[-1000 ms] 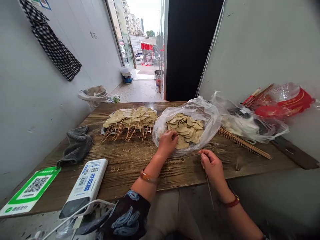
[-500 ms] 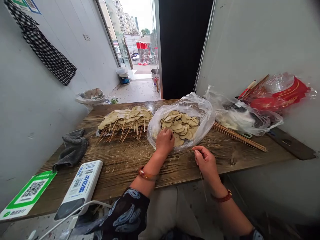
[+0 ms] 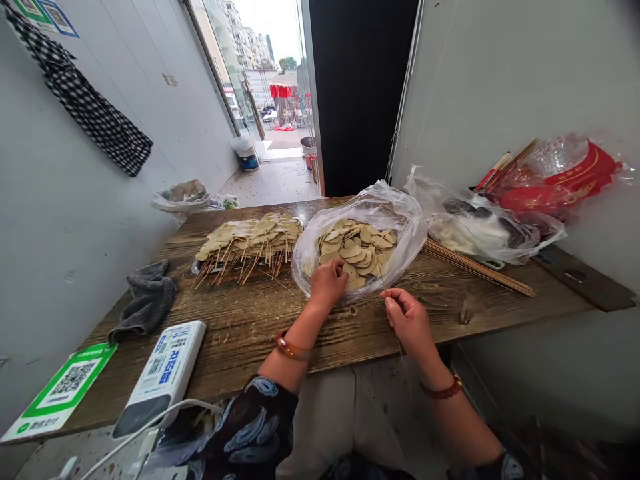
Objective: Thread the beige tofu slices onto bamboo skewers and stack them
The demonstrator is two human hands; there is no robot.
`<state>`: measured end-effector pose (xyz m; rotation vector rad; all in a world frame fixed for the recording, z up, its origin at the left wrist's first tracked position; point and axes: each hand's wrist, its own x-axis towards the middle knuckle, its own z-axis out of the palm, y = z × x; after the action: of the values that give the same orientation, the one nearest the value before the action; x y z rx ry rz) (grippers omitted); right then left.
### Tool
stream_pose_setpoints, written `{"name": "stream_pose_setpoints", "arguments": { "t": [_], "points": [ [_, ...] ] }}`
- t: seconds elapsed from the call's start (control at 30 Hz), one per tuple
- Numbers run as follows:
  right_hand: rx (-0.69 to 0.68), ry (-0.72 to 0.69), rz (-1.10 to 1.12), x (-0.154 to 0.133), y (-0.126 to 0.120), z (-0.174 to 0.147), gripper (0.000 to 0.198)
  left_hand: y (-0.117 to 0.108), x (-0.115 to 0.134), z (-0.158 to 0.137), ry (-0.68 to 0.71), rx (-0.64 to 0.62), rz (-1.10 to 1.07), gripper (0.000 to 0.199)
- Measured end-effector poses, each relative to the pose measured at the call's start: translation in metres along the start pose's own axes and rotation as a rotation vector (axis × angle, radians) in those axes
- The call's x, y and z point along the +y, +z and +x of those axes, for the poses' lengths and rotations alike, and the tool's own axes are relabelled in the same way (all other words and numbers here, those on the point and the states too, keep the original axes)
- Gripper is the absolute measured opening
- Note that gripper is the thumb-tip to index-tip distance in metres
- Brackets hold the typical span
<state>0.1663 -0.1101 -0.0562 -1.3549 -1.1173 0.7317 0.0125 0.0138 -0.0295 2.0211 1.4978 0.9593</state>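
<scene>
My left hand (image 3: 329, 285) rests at the near left side of an open clear plastic bag (image 3: 411, 223), its fingers curled down among thin, pale tan, rounded slices (image 3: 354, 252). Whatever is between those fingertips is hidden from view. To the right, just outside the bag's near edge, my right hand (image 3: 407, 316) pinches a thin wooden skewer (image 3: 382, 273) between thumb and fingers. The skewer's upper end points up toward the slices, and its lower part runs below the hand. Left of the bag, many skewered slices (image 3: 250, 235) lie piled on a tray, sticks toward me.
A bundle of bare skewers (image 3: 480, 268) lies right of the bag, beside another plastic bag (image 3: 480, 230) and red packaging (image 3: 565, 180). On the left of the wooden table (image 3: 240, 333) are a grey cloth (image 3: 145, 300), a white device with a cable (image 3: 163, 373) and a QR-code card (image 3: 65, 387).
The view has shifted slightly. Both hands stay almost in place, the left still at the slices and the right still pinching the skewer.
</scene>
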Motion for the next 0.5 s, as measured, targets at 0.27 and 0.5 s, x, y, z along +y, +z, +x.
{"name": "stream_pose_setpoints", "arguments": {
  "t": [0.27,0.5],
  "points": [
    [-0.119,-0.079,-0.132,-0.007,-0.002,-0.001,0.025,-0.018,0.003,-0.004,-0.150,-0.064,-0.731,0.015],
    [-0.191,-0.239,-0.215,-0.013,0.002,-0.002,0.026,-0.026,0.004,-0.005,-0.238,-0.142,-1.039,0.033]
  ]
}}
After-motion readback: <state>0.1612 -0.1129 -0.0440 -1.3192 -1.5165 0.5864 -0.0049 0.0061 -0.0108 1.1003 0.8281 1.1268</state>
